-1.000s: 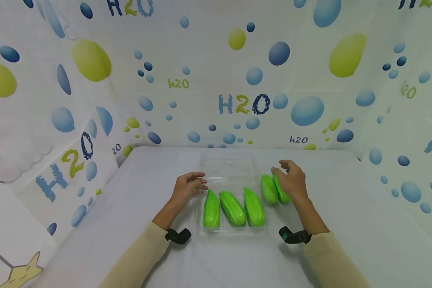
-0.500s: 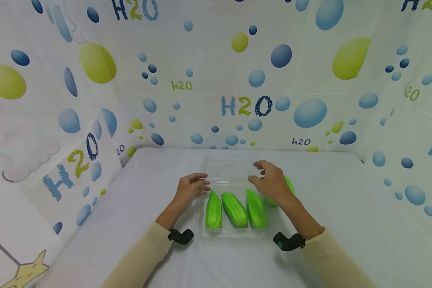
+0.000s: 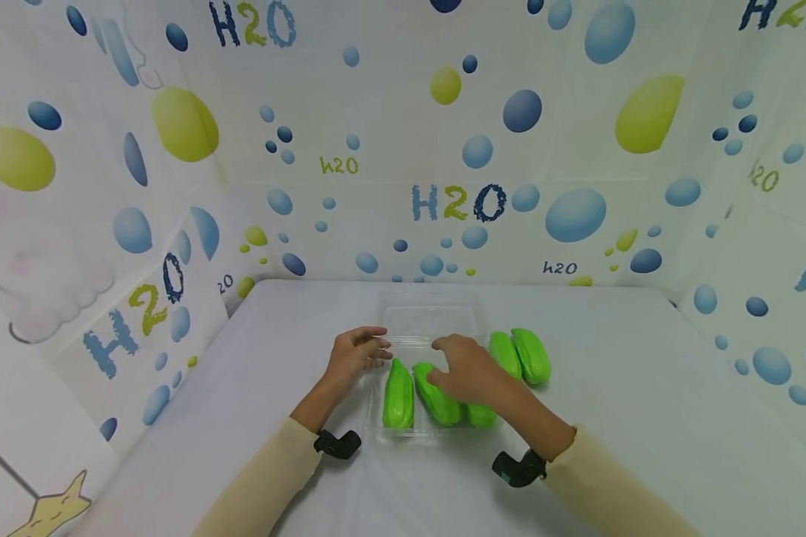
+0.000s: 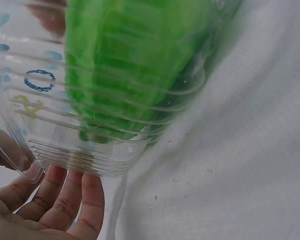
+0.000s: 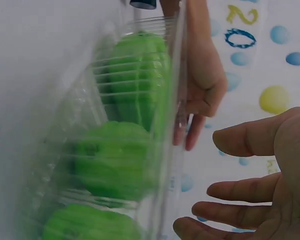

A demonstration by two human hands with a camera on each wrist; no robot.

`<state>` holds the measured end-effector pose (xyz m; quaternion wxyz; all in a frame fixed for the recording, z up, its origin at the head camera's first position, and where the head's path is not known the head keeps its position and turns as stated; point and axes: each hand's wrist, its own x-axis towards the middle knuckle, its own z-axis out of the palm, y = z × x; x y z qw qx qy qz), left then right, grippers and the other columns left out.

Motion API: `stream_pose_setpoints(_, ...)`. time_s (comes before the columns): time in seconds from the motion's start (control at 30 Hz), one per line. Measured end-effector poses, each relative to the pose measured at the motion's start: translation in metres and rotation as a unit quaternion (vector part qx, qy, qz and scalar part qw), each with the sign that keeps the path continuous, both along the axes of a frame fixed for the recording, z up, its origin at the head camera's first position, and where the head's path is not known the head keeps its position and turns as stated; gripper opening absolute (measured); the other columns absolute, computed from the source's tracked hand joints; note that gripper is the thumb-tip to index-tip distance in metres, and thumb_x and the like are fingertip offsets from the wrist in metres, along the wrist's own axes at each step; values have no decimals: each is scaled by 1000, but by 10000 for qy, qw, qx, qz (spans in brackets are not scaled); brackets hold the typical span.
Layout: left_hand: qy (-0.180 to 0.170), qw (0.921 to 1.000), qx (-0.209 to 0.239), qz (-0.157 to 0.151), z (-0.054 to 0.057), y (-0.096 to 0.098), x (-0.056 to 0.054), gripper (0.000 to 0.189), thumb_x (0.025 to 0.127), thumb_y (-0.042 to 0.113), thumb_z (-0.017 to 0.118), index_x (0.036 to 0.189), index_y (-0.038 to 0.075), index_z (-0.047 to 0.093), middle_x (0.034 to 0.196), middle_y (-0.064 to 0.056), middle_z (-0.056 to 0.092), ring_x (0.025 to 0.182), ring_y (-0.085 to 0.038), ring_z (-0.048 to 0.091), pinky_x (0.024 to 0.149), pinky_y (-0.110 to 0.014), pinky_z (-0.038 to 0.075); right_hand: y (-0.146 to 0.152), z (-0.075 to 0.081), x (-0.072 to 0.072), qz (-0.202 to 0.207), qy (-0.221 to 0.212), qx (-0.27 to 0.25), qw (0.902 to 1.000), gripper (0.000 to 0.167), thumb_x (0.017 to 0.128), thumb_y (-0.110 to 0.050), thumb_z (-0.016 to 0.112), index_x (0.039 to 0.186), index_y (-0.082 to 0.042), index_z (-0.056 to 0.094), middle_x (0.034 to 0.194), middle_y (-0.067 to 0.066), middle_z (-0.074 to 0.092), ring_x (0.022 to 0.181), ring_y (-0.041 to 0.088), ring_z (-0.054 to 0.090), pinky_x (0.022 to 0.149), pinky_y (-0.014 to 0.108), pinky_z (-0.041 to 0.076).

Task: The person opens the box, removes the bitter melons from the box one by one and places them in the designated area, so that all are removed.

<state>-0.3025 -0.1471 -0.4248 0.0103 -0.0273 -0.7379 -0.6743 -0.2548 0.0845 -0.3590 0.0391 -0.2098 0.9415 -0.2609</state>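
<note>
A clear plastic clamshell container (image 3: 426,432) holds three bright green, ridged, gourd-like vegetables: a left one (image 3: 398,399), a middle one (image 3: 446,406) and a right one (image 3: 480,418). My left hand (image 3: 351,356) grips its left rim; in the left wrist view the thumb shows at the rim and the fingers (image 4: 92,197) lie against the ribbed outer wall. Above the right vegetable, partly covering it and the middle one, my right hand (image 3: 473,369) hovers with thumb and fingers spread. Nothing is between the right fingers (image 5: 240,191) in the right wrist view.
Two more green vegetables, a nearer one (image 3: 505,354) and a farther one (image 3: 532,358), lie on the white tablecloth (image 3: 618,388) right of the container. The clear lid (image 3: 431,321) lies folded back behind it. A patterned backdrop (image 3: 376,112) rises beyond the table.
My right hand has moved left from over the two vegetables on the table to above the container, uncovering them. My left hand has stayed at the left rim.
</note>
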Motion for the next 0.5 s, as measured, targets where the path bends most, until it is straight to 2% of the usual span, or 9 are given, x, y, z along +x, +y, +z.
stream_pose_setpoints(0.23, -18, 10000, -23, -21, -1, -1, -1, 35, 100, 8, 58, 131, -7, 61, 111, -21, 70, 92, -27, 74, 77, -32, 62, -11, -12, -3, 207, -128, 477, 9986, 54, 94, -23, 67, 140, 3, 55, 140, 19, 58, 133, 35, 52, 110, 50, 45)
stream_pose_setpoints(0.5, 42, 10000, -51, -74, -3, -1, -4, 34, 100, 7, 57, 131, -8, 61, 113, -24, 69, 94, -29, 74, 80, -34, 62, -21, -23, -2, 359, 148, 1047, 9937, 51, 92, -21, 69, 132, 8, 59, 116, 18, 66, 106, 30, 62, 90, 45, 54)
